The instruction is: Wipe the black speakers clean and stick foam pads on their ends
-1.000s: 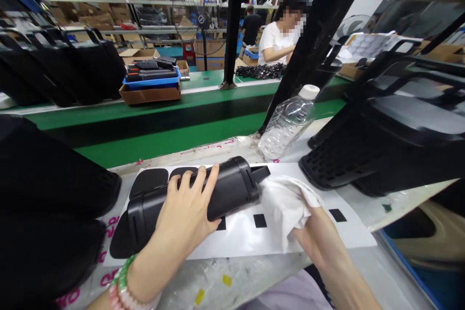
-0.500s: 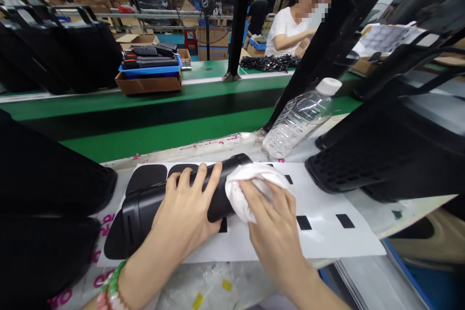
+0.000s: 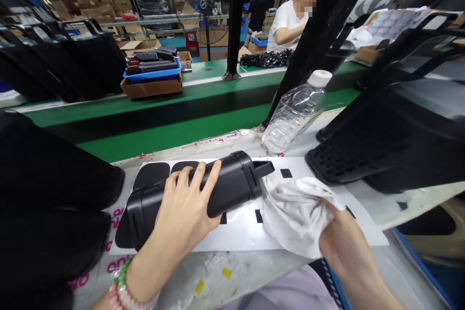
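Observation:
Under my left hand (image 3: 187,208) lies a long black plastic case (image 3: 234,181) with rounded ends and a small loop handle at its right end. My fingers curve over its top and the thumb presses its near side, so the hand grips it. My right hand (image 3: 341,232) is closed on a crumpled white cloth (image 3: 296,213), which hangs just right of the case, apart from most of its body. Beneath both is a white sheet (image 3: 240,237) with black rounded patches and small black squares stuck on it. The fingertips of my right hand are partly hidden by the cloth.
A clear plastic bottle (image 3: 296,111) stands behind the sheet, near a slanted black post. Black bins (image 3: 392,131) stand on the right, more dark bins (image 3: 54,193) on the left. Beyond the green conveyor (image 3: 145,131) sits a carton with a blue tray (image 3: 152,77); a co-worker (image 3: 286,24) is across.
My right hand has moved right with the cloth, off the case, uncovering the case's right end and handle. My left hand stays on the case. The view has shifted slightly.

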The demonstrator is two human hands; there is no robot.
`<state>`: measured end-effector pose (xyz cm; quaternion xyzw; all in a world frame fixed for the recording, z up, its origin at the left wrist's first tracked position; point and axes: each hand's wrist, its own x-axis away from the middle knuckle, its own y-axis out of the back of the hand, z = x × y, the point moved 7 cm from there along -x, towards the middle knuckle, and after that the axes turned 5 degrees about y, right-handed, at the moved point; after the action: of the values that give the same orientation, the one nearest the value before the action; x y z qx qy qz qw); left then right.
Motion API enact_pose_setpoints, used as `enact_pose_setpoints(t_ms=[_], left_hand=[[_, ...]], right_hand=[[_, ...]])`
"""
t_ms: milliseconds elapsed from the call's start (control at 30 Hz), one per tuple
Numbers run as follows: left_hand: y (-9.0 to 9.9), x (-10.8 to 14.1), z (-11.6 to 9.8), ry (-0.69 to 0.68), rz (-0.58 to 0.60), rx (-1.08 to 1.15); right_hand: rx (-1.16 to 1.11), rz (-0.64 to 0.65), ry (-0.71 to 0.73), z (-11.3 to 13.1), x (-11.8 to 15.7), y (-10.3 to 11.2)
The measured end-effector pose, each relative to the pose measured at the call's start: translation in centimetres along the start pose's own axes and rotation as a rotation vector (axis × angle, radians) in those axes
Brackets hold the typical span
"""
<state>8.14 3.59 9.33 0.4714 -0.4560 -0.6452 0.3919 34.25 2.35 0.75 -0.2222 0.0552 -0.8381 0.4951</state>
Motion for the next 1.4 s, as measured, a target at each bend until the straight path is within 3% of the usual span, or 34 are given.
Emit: enact_pose_setpoints(t_ms=[100, 167, 333, 467, 633, 733, 833, 967, 1100, 1200, 1267, 1400], left_hand=[[0.4, 0.8, -0.9, 0.017, 0.008, -0.061], [0.8, 0.9, -0.9, 0.010, 0.049, -0.062], [0.8, -0.9, 1.0, -0.039, 0.312, 0.123], [-0.4, -1.8, 0.6, -0.125, 0.562, 0.326], [0.1, -2.1, 0.2, 0.044, 0.515, 0.357], [1.0, -2.1, 1.5, 0.277, 0.408, 0.458], [1.9, -1.8, 2.4, 0.438, 0.236, 0.698], [2.8, -1.8, 2.0, 0.399, -0.037, 1.002], [3.2, -2.4, 1.7, 0.263, -0.097, 0.943], [4.4, -3.0, 3.1, 0.208, -0.258, 1.019], [5.0, -3.5, 4.7, 0.245, -0.392, 1.047], [4.0, -4.8, 7.3, 0.428, -0.412, 1.094]], right_hand=[[-0.121, -0.064, -0.307, -2.7, 0.7, 0.5], [-0.166, -0.018, -0.376, -3.2, 1.6, -0.3], [-0.213, 0.118, -0.344, -3.0, 2.6, -2.8], [-0.248, 0.142, -0.349, -3.4, 2.0, -3.4], [-0.266, 0.072, -0.356, -3.0, 0.7, -2.0], [-0.259, 0.027, -0.198, -1.2, 0.4, -1.6], [-0.166, 0.110, 0.090, 0.8, 1.5, -3.0], [0.144, 0.226, 0.628, 3.2, 4.5, -6.5], [0.292, 0.175, 1.068, 4.4, 6.5, -9.8], [0.318, 0.137, 1.195, 4.2, 6.9, -11.6], [0.301, 0.135, 1.248, 3.8, 7.2, -12.2], [0.217, 0.050, 1.311, 3.9, 7.5, -11.6]])
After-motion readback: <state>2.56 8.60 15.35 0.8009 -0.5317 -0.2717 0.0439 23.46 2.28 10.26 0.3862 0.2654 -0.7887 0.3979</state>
